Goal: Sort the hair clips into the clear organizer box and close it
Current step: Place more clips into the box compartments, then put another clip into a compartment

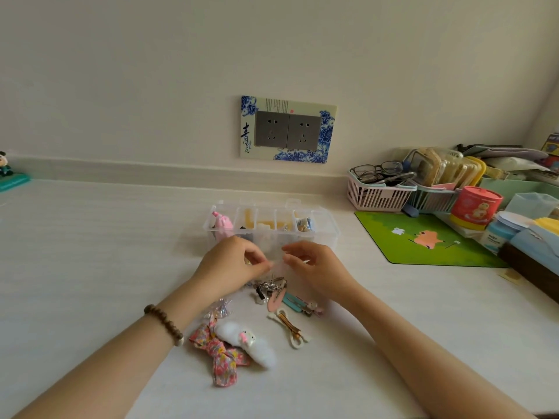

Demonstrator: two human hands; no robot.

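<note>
The clear organizer box [328,226] stands open at the middle of the white counter, with a pink plush clip [222,222] in its left compartment and a small blue-and-white piece [304,224] in its right one. Just in front of it, my left hand [230,264] and my right hand [314,267] pinch a small translucent piece [276,257] between them; I cannot tell what it is. Below my hands lie loose clips: a metal tangle [271,286], pink and teal snap clips [289,300], a gold clip [289,325], a floral bow [225,356] and a white plush cat clip [249,343].
A green mat [429,241] lies to the right. Behind it are a pink basket with glasses [378,196], a red canister [475,207] and stacked clutter. A dark box [532,269] sits at the right edge. A wall socket plate [287,130] is behind, a small figure [7,173] far left.
</note>
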